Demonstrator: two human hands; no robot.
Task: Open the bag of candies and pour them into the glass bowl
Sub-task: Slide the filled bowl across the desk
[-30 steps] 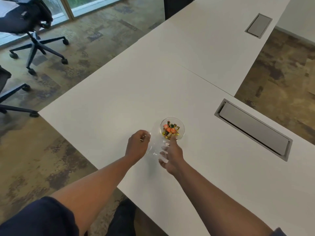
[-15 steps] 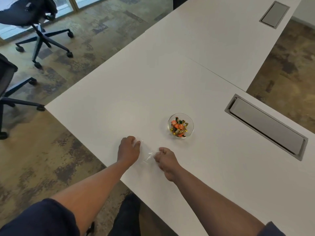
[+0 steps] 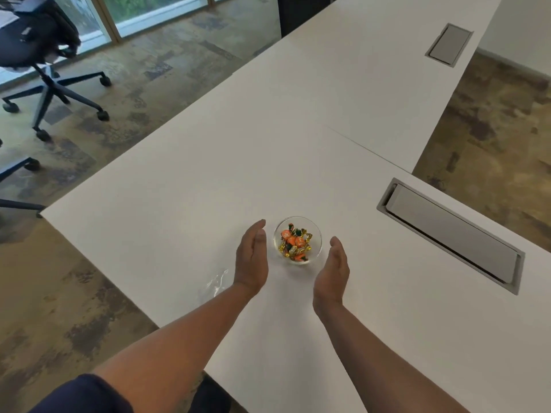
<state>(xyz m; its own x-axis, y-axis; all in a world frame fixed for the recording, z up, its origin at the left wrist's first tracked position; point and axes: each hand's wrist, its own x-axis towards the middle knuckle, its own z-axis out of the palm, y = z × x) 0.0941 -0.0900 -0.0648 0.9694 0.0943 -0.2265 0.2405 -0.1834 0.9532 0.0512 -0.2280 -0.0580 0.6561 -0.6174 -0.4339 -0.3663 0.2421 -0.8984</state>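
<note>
A small glass bowl point(image 3: 316, 234) stands on the white table point(image 3: 185, 189) with several orange, gold and green wrapped candies point(image 3: 295, 241) inside it. My left hand point(image 3: 252, 257) is flat and open just left of the bowl, palm facing it. On the bowl's right my right hand point(image 3: 332, 269) is open too, palm turned inward. Neither hand touches the bowl. The clear plastic bag point(image 3: 216, 284) lies flat and loose on the table near its front edge, left of my left wrist.
A grey cable hatch point(image 3: 453, 234) is set into the table to the right, and a second hatch point(image 3: 448, 44) lies far back. Office chairs point(image 3: 44, 55) stand on the floor at the left. The table's front edge runs close behind the bag.
Both hands let go of the clear bag, which now lies by the table edge. They moved forward and opened on either side of the bowl.
</note>
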